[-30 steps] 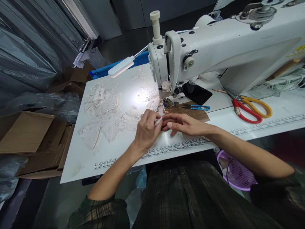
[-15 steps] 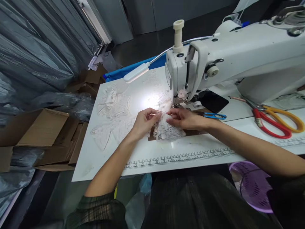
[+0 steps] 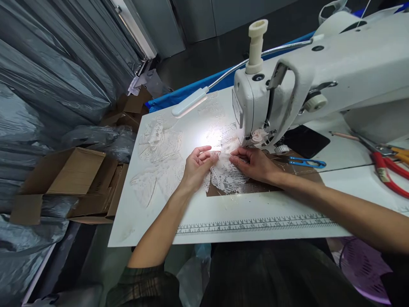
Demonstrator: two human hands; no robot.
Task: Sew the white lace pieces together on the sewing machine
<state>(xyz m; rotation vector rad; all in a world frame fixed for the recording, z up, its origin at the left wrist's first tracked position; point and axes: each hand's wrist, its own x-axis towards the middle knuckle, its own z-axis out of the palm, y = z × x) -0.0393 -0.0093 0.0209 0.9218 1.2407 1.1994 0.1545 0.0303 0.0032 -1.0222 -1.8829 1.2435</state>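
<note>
White lace fabric (image 3: 228,177) lies bunched just in front of the needle area of a white sewing machine (image 3: 252,106). My left hand (image 3: 197,167) pinches its left edge between thumb and fingers. On the right side of the same lace, my right hand (image 3: 254,164) is closed with thumb and fingertips together. A small gap separates the two hands. More lace pieces (image 3: 161,143) are spread on the white table to the left. Beneath the held lace shows a brown plate (image 3: 255,186).
Blue thread snips (image 3: 306,162), a black phone-like slab (image 3: 305,140) and red-handled scissors (image 3: 388,170) lie right of my right hand. A lamp (image 3: 191,102) shines over the table. A printed ruler (image 3: 252,224) runs along the front edge. Cardboard boxes (image 3: 73,170) stand at left.
The view has shifted and come closer to the machine. The held lace now lies flatter and more spread, and my hands are slightly farther apart.
</note>
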